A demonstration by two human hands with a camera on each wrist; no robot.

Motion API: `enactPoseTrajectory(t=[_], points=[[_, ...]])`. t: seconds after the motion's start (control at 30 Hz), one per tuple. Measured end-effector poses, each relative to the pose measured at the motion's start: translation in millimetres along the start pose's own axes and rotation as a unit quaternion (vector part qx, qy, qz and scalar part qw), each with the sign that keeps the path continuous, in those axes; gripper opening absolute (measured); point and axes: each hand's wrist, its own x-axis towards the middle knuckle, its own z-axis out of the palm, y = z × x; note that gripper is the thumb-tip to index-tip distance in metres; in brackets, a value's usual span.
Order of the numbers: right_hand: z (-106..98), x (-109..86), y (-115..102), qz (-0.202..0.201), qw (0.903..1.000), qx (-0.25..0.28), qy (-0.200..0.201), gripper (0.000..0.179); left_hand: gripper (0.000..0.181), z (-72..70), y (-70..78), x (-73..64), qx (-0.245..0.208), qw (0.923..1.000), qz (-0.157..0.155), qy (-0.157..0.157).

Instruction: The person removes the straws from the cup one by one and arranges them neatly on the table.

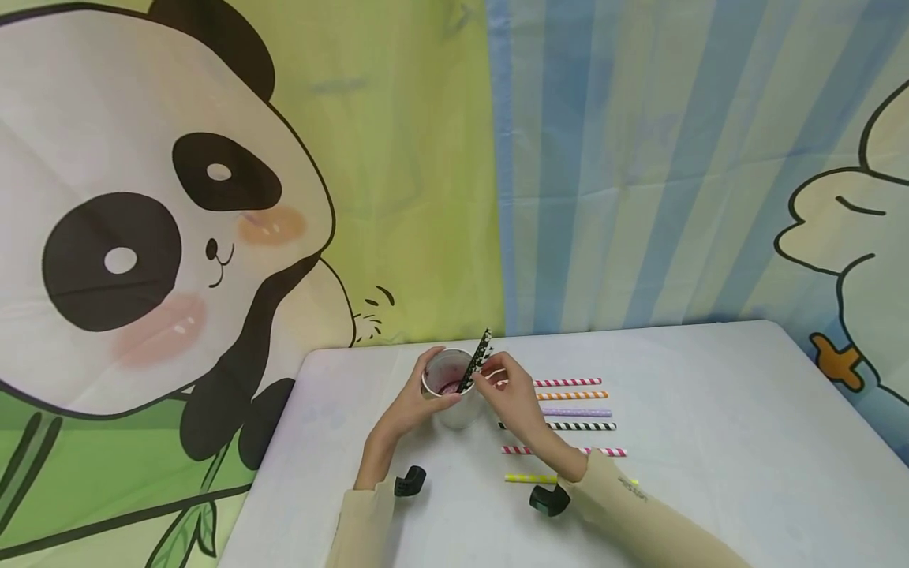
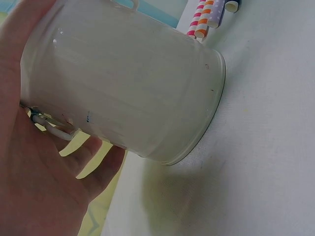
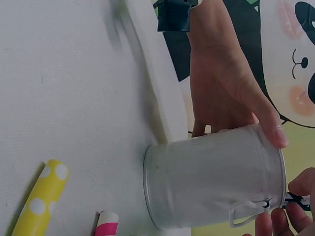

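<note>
My left hand (image 1: pixel 412 409) grips a small whitish pail (image 1: pixel 458 414) from its left side, thumb at the near rim. In the left wrist view the pail (image 2: pixel 123 83) looks semi-translucent, with a handle lug on its side. Something pinkish shows inside it. Dark paper straws (image 1: pixel 476 361), one with white dots, lean out over the right rim. At that rim my right hand (image 1: pixel 517 401) pinches them between thumb and fingers. The right wrist view shows only a short dark-and-white piece by the fingertips (image 3: pixel 294 216). The straws' lower ends are hidden in the pail.
Several patterned straws lie in a spaced column right of the pail: red-striped, orange (image 1: pixel 574 395), purple (image 1: pixel 578 412), black-striped (image 1: pixel 585 426), pink-striped and yellow (image 1: pixel 529 478). My right forearm passes over some. The white table (image 1: pixel 710 442) meets a printed curtain (image 1: pixel 604 197) behind.
</note>
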Motion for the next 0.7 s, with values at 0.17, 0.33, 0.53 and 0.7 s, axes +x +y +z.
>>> enactPoseTrajectory(t=[0.17,0.33,0.53,0.7], points=[[1.9,-0.3,-1.7,-0.004,1.0,-0.006,0.001,0.014,0.092,0.1,0.1,-0.3,-0.005,1.0,-0.006,0.001],[2.3,-1.4,-3.1,0.0,0.9999,-0.01,-0.001,0.014,0.09,0.3,1.0,-1.0,-0.003,1.0,-0.008,-0.002],[2.4,-2.1,-2.2,0.001,1.0,-0.006,-0.003,0.014,0.091,0.1,1.8,-1.0,-0.002,1.0,-0.005,-0.002],[2.0,-1.2,-2.0,-0.004,1.0,-0.004,0.001,0.012,0.091,0.2,1.1,-0.9,0.007,0.9999,-0.006,0.004]])
